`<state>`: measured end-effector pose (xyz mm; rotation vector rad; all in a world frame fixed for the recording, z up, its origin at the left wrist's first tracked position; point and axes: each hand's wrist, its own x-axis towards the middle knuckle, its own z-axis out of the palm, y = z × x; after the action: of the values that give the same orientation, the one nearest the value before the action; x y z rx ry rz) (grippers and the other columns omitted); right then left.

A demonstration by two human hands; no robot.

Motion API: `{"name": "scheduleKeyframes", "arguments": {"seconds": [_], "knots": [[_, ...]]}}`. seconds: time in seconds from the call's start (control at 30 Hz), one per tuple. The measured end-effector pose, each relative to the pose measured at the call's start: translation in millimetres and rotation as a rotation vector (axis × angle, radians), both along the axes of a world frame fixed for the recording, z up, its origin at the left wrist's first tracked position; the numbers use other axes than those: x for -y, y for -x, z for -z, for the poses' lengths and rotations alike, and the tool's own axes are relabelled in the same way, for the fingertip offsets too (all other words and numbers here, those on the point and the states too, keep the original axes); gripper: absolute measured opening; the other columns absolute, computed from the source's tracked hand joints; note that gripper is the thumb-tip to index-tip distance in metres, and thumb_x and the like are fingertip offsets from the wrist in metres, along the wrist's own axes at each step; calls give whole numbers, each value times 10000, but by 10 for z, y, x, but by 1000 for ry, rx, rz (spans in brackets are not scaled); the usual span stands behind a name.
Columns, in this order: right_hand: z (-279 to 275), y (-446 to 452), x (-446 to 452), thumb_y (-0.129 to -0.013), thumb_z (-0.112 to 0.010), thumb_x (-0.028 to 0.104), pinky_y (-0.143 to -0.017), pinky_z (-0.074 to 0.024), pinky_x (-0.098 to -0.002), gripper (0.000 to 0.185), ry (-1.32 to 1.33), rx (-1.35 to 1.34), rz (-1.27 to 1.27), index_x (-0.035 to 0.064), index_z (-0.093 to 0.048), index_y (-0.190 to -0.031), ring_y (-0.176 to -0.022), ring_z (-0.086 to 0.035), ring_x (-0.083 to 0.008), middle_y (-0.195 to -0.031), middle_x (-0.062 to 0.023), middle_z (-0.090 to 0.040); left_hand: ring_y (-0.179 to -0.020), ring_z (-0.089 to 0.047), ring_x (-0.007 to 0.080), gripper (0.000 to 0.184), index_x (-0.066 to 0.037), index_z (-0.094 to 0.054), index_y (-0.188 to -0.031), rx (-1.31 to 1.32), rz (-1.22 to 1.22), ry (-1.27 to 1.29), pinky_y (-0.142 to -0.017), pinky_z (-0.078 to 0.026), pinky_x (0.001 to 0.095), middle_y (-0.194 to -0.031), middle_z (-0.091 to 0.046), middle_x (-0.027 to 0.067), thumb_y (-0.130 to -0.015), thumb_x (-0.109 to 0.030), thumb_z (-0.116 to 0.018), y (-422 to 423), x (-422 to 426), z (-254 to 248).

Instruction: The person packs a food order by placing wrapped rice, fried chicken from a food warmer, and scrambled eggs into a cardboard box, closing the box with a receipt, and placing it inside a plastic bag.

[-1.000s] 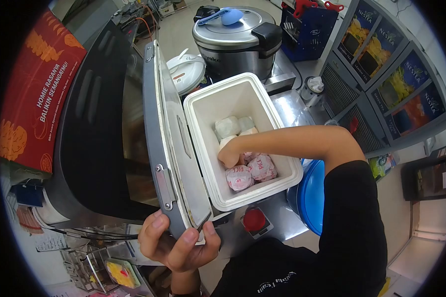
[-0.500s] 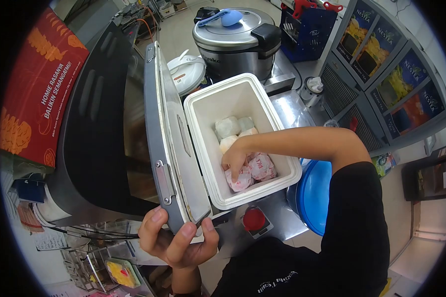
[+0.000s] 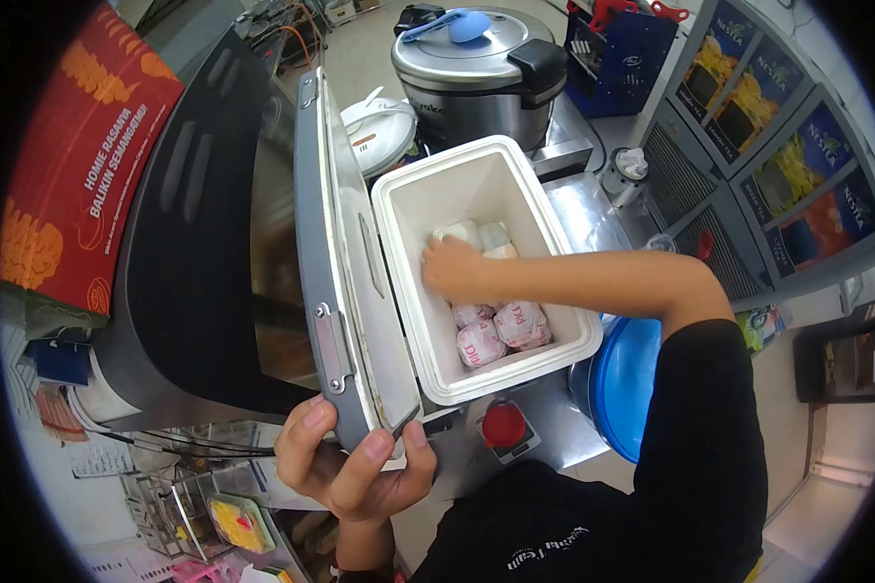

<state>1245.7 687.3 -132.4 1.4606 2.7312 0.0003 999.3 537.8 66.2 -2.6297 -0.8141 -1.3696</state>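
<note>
The left grip point(image 3: 360, 471) holds the raised lid point(image 3: 355, 301) by its near corner; the right grip point(image 3: 450, 270) reaches inside the white box point(image 3: 476, 189) by a pale bundle point(image 3: 465, 231), its hold impossible to tell, with printed paper bundles point(image 3: 523, 326) nearer the person

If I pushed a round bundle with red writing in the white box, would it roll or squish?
The red-lettered bundle looks rounded, so it might roll until its neighbour or the box stops it. Its wrapper looks thin and crinkled, so squeezing may tear it. It says RICE; if packed with rice, it could feel heavy for its size.
</note>
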Motion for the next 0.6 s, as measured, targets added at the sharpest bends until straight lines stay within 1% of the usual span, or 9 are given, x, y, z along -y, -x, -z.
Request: {"name": "scheduleKeyframes", "arguments": {"seconds": [0.1, 0.2, 0.3, 0.4, 0.5, 0.6], "knots": [[-146, 166, 194, -788, -752, 305, -901, -546, -516, 397, 718, 13, -107, -29, -795, -999, -1168, -644, -423, -1123, -220, -741, -1307, -492, 378, 615, -197, -491, -1346, -2, 2, -19, -1052, -507, 489, -1414, -394, 198, -795, -71, -732, 4, -18, 3], [330, 246, 342, -741, -805, 397, -879, -547, -504, 490, 846, 62, -234, -35, -797, -972, -1125, -655, -434, -1032, -226, -753, -1310, -490, 374, 614, -196, -492, -1343, 7, 7, -1, -1055, -504, 487, -1415, -393, 199, -793, -68, -732, -13, -7, 1], [373, 256, 442, -693, -842, 481, -833, -560, -486, 604, 639, 86, -170, -48, -789, -980, -979, -719, -414, -958, -239, -760, -1309, -489, 370, 613, -192, -496, -1340, -3, -4, -5, -1057, -497, 487, -1413, -397, 200, -790, -64, -733, -15, 4, -19], [282, 214, 505, -703, -846, 503, -808, -564, -494, 612, 551, 83, -220, -44, -789, -970, -876, -740, -400, -965, -249, -753, -1309, -485, 367, 617, -187, -501, -1338, -9, -11, -8, -1051, -491, 486, -1408, -405, 197, -783, -59, -738, -8, 9, -23], [130, 148, 425, -727, -842, 519, -808, -558, -483, 634, 729, 44, -250, -52, -781, -994, -884, -725, -384, -1020, -244, -747, -1294, -499, 366, 612, -177, -512, -1330, -4, -10, -18, -1034, -491, 487, -1401, -415, 192, -778, -58, -747, -13, 8, -34], [-18, -53, 417, -803, -818, 526, -769, -571, -455, 657, 713, -233, -157, -65, -747, -1083, -869, -726, -330, -1012, -214, -741, -1277, -516, 371, 582, -163, -538, -1303, 14, 6, -1, -1022, -494, 487, -1390, -431, 191, -773, -60, -756, -28, 7, -36]]}}
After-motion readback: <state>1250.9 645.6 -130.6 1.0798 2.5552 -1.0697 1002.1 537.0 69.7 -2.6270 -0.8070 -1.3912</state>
